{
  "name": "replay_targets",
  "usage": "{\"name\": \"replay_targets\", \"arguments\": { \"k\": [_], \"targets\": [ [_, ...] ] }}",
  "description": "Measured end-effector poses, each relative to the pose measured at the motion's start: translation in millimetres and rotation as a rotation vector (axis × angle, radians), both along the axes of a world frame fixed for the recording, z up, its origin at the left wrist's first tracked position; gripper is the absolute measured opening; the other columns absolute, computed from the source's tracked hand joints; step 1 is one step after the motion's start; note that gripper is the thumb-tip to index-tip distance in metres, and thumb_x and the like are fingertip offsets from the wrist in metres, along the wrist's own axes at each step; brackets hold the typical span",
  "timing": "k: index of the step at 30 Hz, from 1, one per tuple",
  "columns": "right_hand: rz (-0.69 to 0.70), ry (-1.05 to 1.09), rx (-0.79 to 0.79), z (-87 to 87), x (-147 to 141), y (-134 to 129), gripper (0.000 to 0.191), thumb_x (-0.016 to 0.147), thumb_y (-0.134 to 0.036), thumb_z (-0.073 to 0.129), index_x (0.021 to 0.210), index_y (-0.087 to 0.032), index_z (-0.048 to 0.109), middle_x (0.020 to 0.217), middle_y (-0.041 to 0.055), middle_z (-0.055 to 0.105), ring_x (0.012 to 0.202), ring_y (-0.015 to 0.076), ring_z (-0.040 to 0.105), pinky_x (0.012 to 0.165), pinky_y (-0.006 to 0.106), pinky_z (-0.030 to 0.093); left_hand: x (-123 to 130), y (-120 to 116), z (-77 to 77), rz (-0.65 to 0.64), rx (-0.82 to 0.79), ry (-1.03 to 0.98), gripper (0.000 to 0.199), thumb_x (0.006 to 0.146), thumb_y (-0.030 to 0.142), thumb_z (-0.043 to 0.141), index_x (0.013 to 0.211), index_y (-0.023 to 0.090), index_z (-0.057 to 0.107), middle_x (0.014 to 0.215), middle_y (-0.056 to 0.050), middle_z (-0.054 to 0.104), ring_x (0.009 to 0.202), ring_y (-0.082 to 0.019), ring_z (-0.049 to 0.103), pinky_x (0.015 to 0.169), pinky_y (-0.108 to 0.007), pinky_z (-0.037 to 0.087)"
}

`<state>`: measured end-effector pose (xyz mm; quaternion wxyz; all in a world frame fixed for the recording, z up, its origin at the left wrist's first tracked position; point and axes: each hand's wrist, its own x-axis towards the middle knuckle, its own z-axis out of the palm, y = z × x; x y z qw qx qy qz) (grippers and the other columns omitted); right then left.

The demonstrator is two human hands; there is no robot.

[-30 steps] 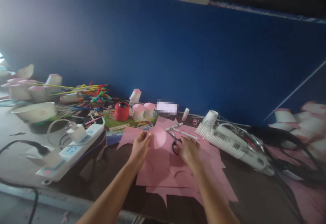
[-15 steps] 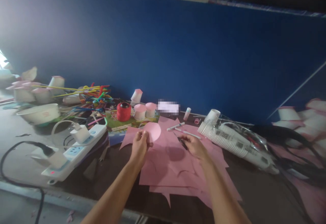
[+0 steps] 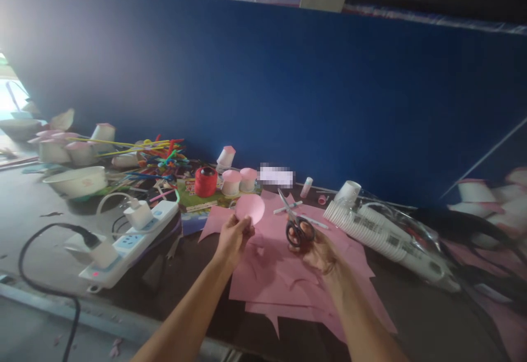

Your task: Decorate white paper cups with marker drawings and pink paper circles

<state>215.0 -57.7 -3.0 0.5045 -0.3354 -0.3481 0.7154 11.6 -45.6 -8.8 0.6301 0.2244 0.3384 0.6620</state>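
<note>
Pinched in my left hand [image 3: 235,237] is a pink paper circle [image 3: 251,208], raised over the pink paper sheets [image 3: 267,282]. My right hand [image 3: 315,249] grips black-handled scissors [image 3: 300,231], their blades pointing up and away from me, a short gap to the right of the circle. Cut sheets with curved edges and pointed scraps lie spread beneath both hands. Two white marker pens [image 3: 288,207] rest on the paper just beyond the scissors, partly hidden behind them.
A white power strip [image 3: 127,246] with plugs and a bowl [image 3: 76,182] stand on the left. Behind are colourful pipe cleaners [image 3: 164,153], red thread [image 3: 206,182], pink-topped paper cups [image 3: 231,182] and a glue stick [image 3: 306,187]. Bagged paper cups [image 3: 379,235] lie on the right.
My right hand has turned over and lifted the scissors, so their blades and handles now show plainly. The left hand still holds the circle, tilted slightly differently. The view has shifted a little.
</note>
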Motion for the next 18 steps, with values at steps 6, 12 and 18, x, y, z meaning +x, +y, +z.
{"name": "replay_targets", "arguments": {
  "k": [6,12,18],
  "targets": [
    [0.141,-0.034,-0.027,-0.5,0.2,-1.5,0.036,0.068,-0.041,0.069,0.098,-0.021,0.065,0.073,0.0017,0.063,0.045,0.006,0.034,0.042,0.018,0.024,1.3,-0.6,-0.2,0.009,-0.023,0.031,0.032,0.055,0.021,0.077,0.071,0.014,0.05,0.057,0.006,0.051,0.046,-0.003,0.046,0.047,-0.015,0.041],
    [0.114,-0.192,0.13,2.4,-9.8,-5.8,0.038,0.078,-0.044,0.061,0.106,-0.017,0.062,0.069,0.0016,0.058,0.051,0.0074,0.04,0.044,0.019,0.022,3.0,-0.7,0.1,0.036,-0.009,0.109,0.032,0.056,0.026,0.076,0.065,0.014,0.047,0.055,0.005,0.051,0.044,-0.004,0.045,0.046,-0.018,0.039],
    [0.143,-0.458,0.264,8.1,-20.8,-11.7,0.035,0.079,-0.036,0.062,0.105,-0.011,0.062,0.063,0.0005,0.056,0.057,0.0097,0.045,0.051,0.021,0.029,1.9,0.5,-5.2,0.07,0.013,0.2,0.028,0.062,0.029,0.072,0.065,0.015,0.048,0.052,0.006,0.05,0.045,-0.005,0.047,0.047,-0.019,0.038]
  ]
}}
